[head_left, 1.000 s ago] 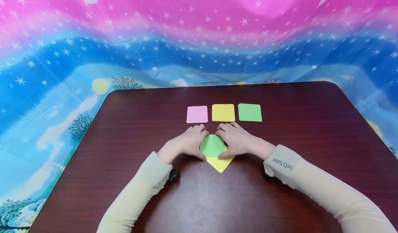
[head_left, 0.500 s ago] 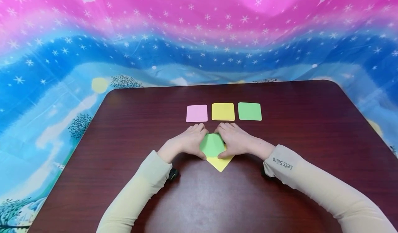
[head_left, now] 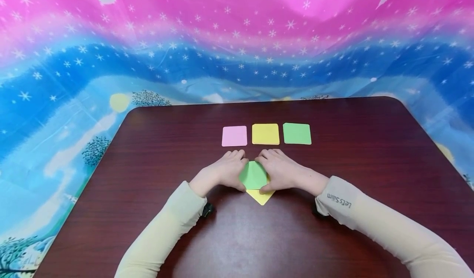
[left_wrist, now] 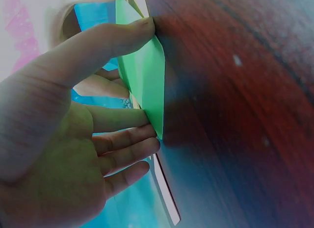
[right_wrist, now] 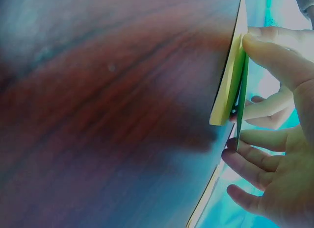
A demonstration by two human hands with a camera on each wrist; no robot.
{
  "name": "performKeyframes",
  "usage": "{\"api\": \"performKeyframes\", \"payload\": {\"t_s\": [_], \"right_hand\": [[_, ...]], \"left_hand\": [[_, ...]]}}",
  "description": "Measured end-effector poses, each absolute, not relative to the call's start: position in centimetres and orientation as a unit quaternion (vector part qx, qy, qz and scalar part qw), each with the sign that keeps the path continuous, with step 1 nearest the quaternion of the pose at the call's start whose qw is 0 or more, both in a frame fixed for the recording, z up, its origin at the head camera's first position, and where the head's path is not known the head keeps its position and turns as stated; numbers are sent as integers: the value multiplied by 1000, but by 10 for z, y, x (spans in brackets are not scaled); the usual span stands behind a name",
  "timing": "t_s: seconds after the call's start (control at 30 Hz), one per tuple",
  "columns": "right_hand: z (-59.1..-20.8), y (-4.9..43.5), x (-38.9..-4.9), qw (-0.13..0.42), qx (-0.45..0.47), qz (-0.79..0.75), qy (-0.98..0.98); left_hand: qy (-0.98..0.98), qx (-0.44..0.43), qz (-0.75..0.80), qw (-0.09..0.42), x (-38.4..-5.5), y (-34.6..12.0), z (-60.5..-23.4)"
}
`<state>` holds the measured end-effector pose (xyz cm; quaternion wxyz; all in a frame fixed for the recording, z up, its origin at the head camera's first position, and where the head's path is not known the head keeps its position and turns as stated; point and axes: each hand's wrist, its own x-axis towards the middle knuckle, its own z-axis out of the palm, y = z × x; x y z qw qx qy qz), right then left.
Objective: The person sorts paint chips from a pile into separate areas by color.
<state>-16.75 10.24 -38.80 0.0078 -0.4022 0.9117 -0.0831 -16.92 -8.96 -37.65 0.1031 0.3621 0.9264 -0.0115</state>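
Observation:
In the head view a green square card (head_left: 254, 175) lies over a yellow card (head_left: 261, 196), which is turned so one corner points towards me. My left hand (head_left: 230, 170) holds the green card's left side, thumb at the near edge and fingertips at the far edge. Opposite it, my right hand (head_left: 282, 170) grips the right side in the same way. The right wrist view shows the green card (right_wrist: 242, 98) standing slightly apart from the yellow card (right_wrist: 229, 86) at one end. Most of the yellow card is hidden under the green one and my right hand.
Beyond my hands, a pink card (head_left: 234, 136), a yellow card stack (head_left: 265, 134) and a green card stack (head_left: 297, 134) form a row on the dark wooden table (head_left: 177, 134). A patterned cloth (head_left: 237, 64) hangs behind the table's far edge.
The green card has shifted slightly towards me over the yellow one, with both hands still on it. My right hand now covers more of the yellow card's right side.

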Motion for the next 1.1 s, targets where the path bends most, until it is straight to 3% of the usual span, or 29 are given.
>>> {"api": "performKeyframes", "payload": {"t_s": [0.33,1.1], "right_hand": [[-385,109,-168,11,-407,-115,906],[-372,166,-183,-6,-349,-97,932]], "left_hand": [[926,360,-20,115,-166,-86,-372],[925,379,-25,31,-192,-36,-370]]}}
